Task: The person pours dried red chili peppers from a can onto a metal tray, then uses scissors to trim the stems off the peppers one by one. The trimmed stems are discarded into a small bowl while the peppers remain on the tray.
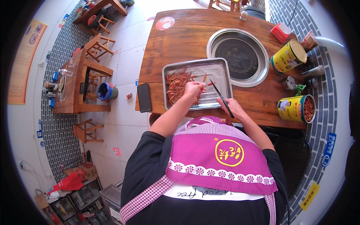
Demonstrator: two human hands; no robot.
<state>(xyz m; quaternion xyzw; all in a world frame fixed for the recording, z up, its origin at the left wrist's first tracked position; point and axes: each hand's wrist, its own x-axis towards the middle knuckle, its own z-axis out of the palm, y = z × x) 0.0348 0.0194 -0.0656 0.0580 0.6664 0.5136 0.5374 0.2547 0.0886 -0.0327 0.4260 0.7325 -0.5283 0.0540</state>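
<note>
A shallow rectangular metal tray [216, 101] rests on the wooden table, with a heap of dried red chilies [177, 84] in its left part. My left hand [194, 90] is over the tray, thumb and fingers pinched together. One dried red chili [204, 78] shows at those fingertips. In my right hand [233, 107] is a pair of dark scissors [218, 91], blades pointing up and left over the tray. Close to the blades is another red chili piece [212, 83]. My fingers partly cover the scissors' handles.
Left of the tray lies a black phone [144, 97]. A round metal-rimmed well [265, 60] is set into the wooden table [188, 33]. Along the right side stand a closed yellow can [287, 57], a green clip-like object [300, 89] and an open can [289, 109] filled with reddish pieces.
</note>
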